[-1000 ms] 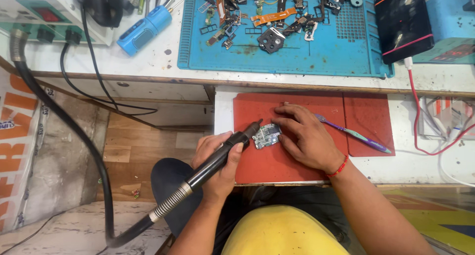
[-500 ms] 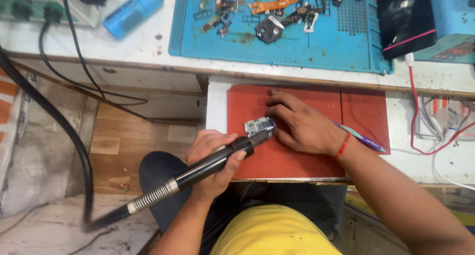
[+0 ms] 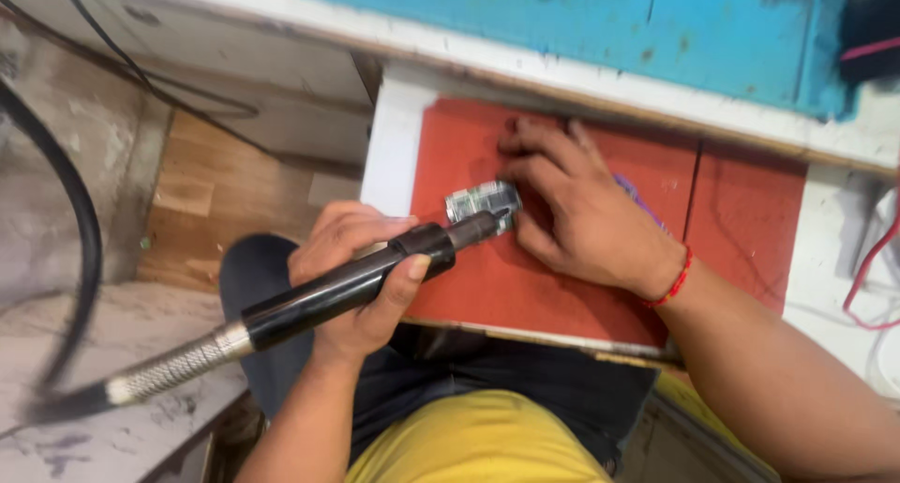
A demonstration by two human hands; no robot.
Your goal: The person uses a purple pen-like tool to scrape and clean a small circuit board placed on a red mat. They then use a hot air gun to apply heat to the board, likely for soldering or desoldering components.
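Observation:
My left hand [image 3: 352,277] grips a black hot-air handpiece [image 3: 361,279] with a metal-braided hose; its nozzle tip points at a small circuit board [image 3: 478,202] lying on a red mat [image 3: 553,286]. My right hand [image 3: 577,211] rests flat on the mat just right of the board, fingers spread toward the mat's far edge, thumb side touching the board. A red thread band circles that wrist.
A blue work mat [image 3: 656,23] lies on the white bench [image 3: 394,136] behind the red mat. A thick black hose [image 3: 80,211] curves at the left over the floor. A red wire [image 3: 867,277] hangs at the right. A purple tool [image 3: 642,197] peeks from under my right hand.
The view has tilted down and moved closer, so the upper bench tools left the frame. Both hands keep their hold and place at the board; the nozzle stays at it.

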